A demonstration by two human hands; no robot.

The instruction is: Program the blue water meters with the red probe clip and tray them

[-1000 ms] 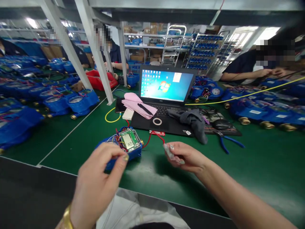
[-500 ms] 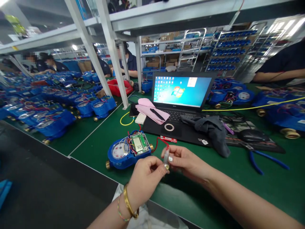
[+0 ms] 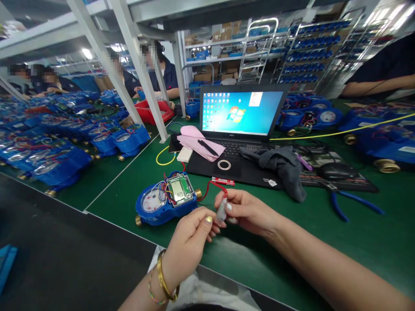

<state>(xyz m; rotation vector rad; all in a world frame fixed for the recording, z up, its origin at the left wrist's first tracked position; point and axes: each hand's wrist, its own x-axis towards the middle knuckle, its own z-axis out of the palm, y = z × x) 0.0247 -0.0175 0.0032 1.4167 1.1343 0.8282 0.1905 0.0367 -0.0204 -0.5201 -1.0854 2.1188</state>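
I see the meter [image 3: 162, 201] lying face-up on the green mat at ten o'clock of the hands. Its circuit board is bared, and a red wire [image 3: 214, 185] loops off it toward the right.

The left hand [image 3: 189, 242] is curled, with thumb and forefinger pinched on the lower end of a grey part [image 3: 221, 211]. The part stands nearly upright between the two hands, held off the mat just in front of the meter. It is pale, slim and blurred; it may be a plug or a sleeve, but I can't be sure. The right hand [image 3: 249, 211] grasps its upper half between thumb and fingers.

I judge the step in hand to be working this part between two pinches. Any next move calls for a small, firm grip and care for the wire just beside it. The laptop [image 3: 240, 116] sits at twelve o'clock and the pliers [image 3: 353, 205] at three.
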